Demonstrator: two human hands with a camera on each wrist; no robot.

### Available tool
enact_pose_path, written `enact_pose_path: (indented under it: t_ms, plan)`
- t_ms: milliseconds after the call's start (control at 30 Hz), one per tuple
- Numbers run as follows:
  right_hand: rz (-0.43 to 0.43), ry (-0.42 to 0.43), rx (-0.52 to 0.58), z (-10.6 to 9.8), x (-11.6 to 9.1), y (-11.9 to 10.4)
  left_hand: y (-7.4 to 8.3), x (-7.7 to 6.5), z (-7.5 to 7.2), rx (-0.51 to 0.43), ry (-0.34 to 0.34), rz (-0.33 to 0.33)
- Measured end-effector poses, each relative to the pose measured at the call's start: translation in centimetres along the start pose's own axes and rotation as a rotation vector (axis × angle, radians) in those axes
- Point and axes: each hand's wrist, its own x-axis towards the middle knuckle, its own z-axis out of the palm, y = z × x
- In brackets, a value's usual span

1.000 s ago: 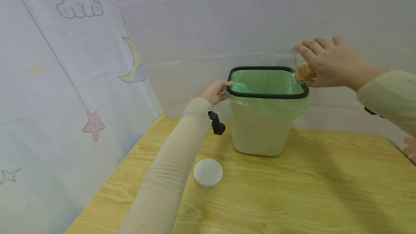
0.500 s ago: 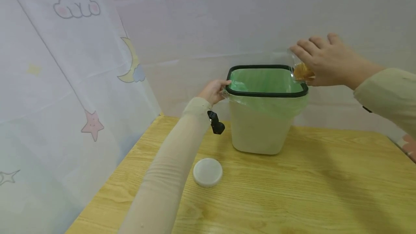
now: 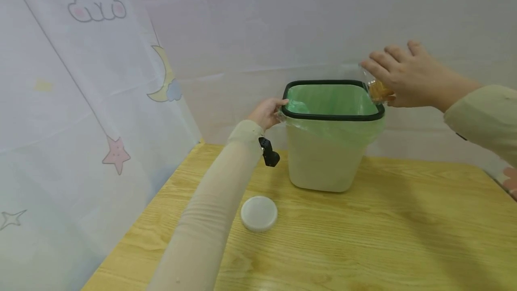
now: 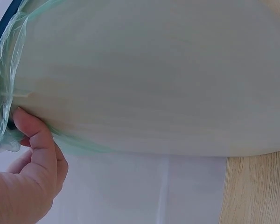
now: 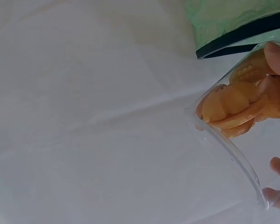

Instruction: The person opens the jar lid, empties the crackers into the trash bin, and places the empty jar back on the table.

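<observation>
A cream trash bin [image 3: 323,160], lined with a green plastic bag [image 3: 335,98] under a black ring [image 3: 333,117], stands on the wooden table. My left hand [image 3: 265,113] grips the bin's left rim, thumb on top; in the left wrist view its fingers curl under the gathered bag edge [image 4: 9,60]. At the right rim, my right hand [image 3: 416,75] holds a tilted clear plastic jar [image 5: 240,161] by its sides. Orange pieces [image 5: 231,100], some shaped like citrus segments, lie bunched inside the jar. The palm hides part of the jar in the head view.
A round white lid [image 3: 259,213] lies on the table [image 3: 363,241] in front of the bin. Behind, a pale fabric backdrop [image 3: 242,21] hangs close, with a printed one on the left [image 3: 81,102]. A small black wrist camera [image 3: 269,153] hangs below the left wrist.
The jar in the right hand has turned slightly, its visible edge now more slanted, and the orange pieces show differently. The left hand keeps its place on the rim.
</observation>
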Motion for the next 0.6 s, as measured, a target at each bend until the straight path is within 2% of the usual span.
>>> enact_pose_path:
  t_ms: [167, 367, 600]
  plan:
    - [-0.011, -0.01, -0.009, -0.13, -0.03, -0.02, 0.03, -0.16, -0.03, -0.001, 0.005, -0.001]
    - [0.008, -0.07, 0.01, -0.37, -0.05, -0.06, 0.03, -0.12, 0.02, 0.011, 0.001, 0.007]
    - [0.0, -0.066, 0.008, -0.28, 0.15, -0.18, 0.01, 0.09, 0.0, 0.009, 0.015, 0.001]
